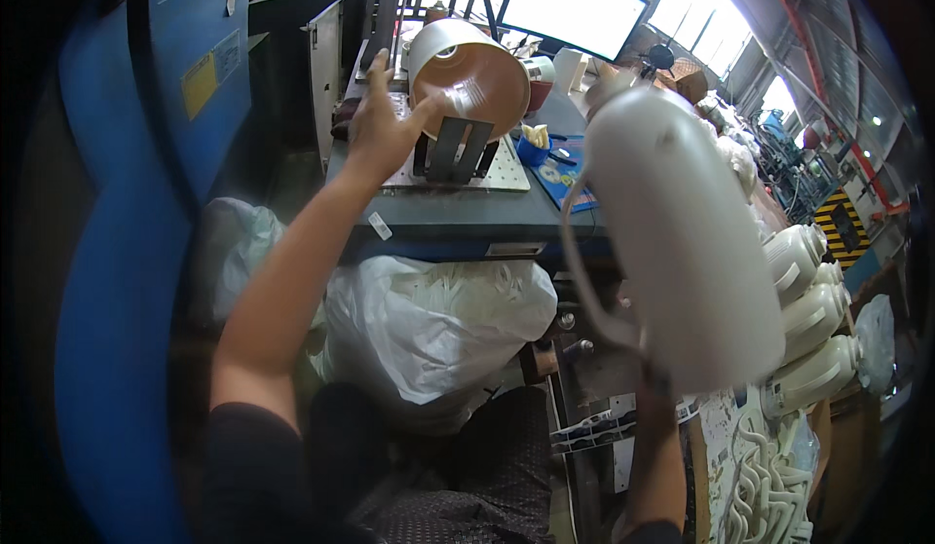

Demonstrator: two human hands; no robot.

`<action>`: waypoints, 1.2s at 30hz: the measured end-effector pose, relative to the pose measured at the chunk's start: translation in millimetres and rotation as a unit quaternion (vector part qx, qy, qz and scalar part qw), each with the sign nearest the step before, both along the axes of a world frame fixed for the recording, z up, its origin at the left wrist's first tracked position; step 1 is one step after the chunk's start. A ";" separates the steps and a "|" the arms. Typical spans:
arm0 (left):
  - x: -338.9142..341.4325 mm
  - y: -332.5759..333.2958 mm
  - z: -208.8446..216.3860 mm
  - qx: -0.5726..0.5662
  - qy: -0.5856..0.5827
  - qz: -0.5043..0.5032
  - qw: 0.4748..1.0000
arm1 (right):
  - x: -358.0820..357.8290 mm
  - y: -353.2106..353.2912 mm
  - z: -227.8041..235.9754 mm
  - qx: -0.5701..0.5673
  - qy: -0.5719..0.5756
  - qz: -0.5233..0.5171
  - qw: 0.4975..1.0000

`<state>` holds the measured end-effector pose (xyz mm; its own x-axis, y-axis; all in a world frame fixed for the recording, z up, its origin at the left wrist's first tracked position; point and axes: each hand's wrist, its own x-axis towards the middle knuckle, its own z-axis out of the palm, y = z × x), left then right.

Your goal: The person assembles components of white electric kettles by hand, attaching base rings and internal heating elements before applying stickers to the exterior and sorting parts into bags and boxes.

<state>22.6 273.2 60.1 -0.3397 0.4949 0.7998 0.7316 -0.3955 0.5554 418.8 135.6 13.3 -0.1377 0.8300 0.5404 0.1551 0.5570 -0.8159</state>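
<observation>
A whitish cylindrical shell (pixel 429 52) with a copper-brown inside lies on its side on a dark metal bracket (pixel 458 150), its open end facing me. My left hand (pixel 385 125) is at the shell's left side, fingers stretched and apart, the thumb overlapping the rim; whether it touches cannot be told. At the right, close to the camera, a pale jug body (pixel 682 242) with a curved handle is held up, blurred by motion. My right hand (pixel 656 380) is at its lower end, mostly hidden behind the jug, and appears to hold it.
A perforated metal plate (pixel 502 172) carries the bracket on the bench. Beside it is a small blue cup (pixel 533 147). Below hangs a white plastic bag (pixel 429 320). Several pale jugs (pixel 813 320) are stacked at right, above loose handles (pixel 765 476). A blue machine (pixel 127 252) fills the left.
</observation>
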 end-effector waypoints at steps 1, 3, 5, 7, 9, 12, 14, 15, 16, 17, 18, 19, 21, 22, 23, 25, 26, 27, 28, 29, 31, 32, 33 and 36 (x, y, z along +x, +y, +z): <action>-10.7 30.5 1.2 -0.137 -0.021 0.011 0.990 | 4.5 36.3 1.3 -0.105 0.170 -0.011 0.980; -51.4 87.8 -18.6 -0.313 -0.250 -0.209 0.892 | -23.4 126.3 15.2 -0.182 0.347 -0.016 0.920; -44.2 92.4 -24.7 -0.121 -0.349 -0.285 0.884 | -70.7 193.6 42.0 -0.152 0.340 -0.018 0.928; -46.0 82.9 -24.0 -0.120 -0.455 -0.311 0.826 | -109.7 241.7 64.1 -0.118 0.309 -0.039 0.943; -45.8 39.0 -25.0 -0.049 -0.480 -0.415 0.771 | -157.0 262.6 71.3 -0.138 0.248 -0.074 0.956; -61.6 -0.8 -52.7 0.032 -0.409 -0.379 0.829 | -175.3 327.8 46.7 -0.036 0.110 -0.125 0.985; -88.2 -43.5 -85.3 0.025 -0.265 -0.221 0.938 | -212.3 313.0 36.7 0.012 0.038 -0.139 0.990; -87.4 -64.4 -99.6 0.018 -0.154 -0.123 0.980 | -213.5 312.6 27.0 0.064 -0.019 -0.155 0.986; -86.4 -92.3 -105.5 0.005 -0.134 -0.140 0.981 | -219.3 303.2 22.6 0.063 -0.002 -0.126 0.990; -88.7 -111.3 -120.7 -0.010 -0.081 -0.157 0.984 | -212.0 306.2 20.7 0.041 -0.012 -0.098 0.994; -93.6 -132.7 -137.0 -0.025 -0.027 -0.169 0.985 | -205.6 304.6 20.7 0.055 -0.102 -0.124 0.986; -101.8 -148.7 -152.9 -0.039 0.000 -0.171 0.985 | -203.4 298.4 26.6 0.073 -0.187 -0.142 0.969; -106.0 -171.6 -181.5 -0.054 -0.012 -0.188 0.981 | -197.2 281.5 38.4 0.109 -0.230 -0.124 0.959; -100.9 -178.6 -187.9 -0.054 -0.049 -0.204 0.976 | -193.3 281.9 42.4 0.106 -0.254 -0.130 0.953; -96.2 -186.1 -193.1 -0.055 -0.086 -0.218 0.971 | -193.6 282.7 44.5 0.103 -0.277 -0.137 0.945; -88.1 -198.5 -195.3 -0.053 -0.159 -0.252 0.953 | -197.7 286.1 46.3 0.101 -0.307 -0.148 0.935; -86.3 -205.8 -191.0 -0.060 -0.104 -0.217 0.969 | -196.8 288.1 46.4 0.085 -0.329 -0.160 0.927; -83.2 -212.7 -175.0 -0.065 -0.047 -0.184 0.980 | -193.3 288.6 48.9 0.071 -0.349 -0.177 0.917; -79.9 -216.6 -165.9 -0.069 0.009 -0.153 0.986 | -187.6 287.0 48.4 0.093 -0.317 -0.179 0.927; -79.3 -221.5 -162.0 -0.050 0.071 -0.096 0.992 | -184.6 282.8 47.2 0.114 -0.279 -0.181 0.936; -69.6 -226.6 -165.9 -0.003 0.190 -0.009 0.982 | -156.2 281.4 42.3 0.196 -0.214 -0.231 0.929; -86.6 -241.2 -216.8 -0.104 0.296 0.087 0.945 | -171.0 246.2 49.3 0.183 -0.141 -0.202 0.952; -101.5 -250.5 -274.3 -0.183 0.399 0.160 0.884 | -172.6 205.0 60.7 0.134 -0.150 -0.144 0.969; -61.7 -275.7 -225.4 -0.106 0.118 -0.009 0.987 | -152.9 78.7 38.8 0.064 -0.180 0.171 0.967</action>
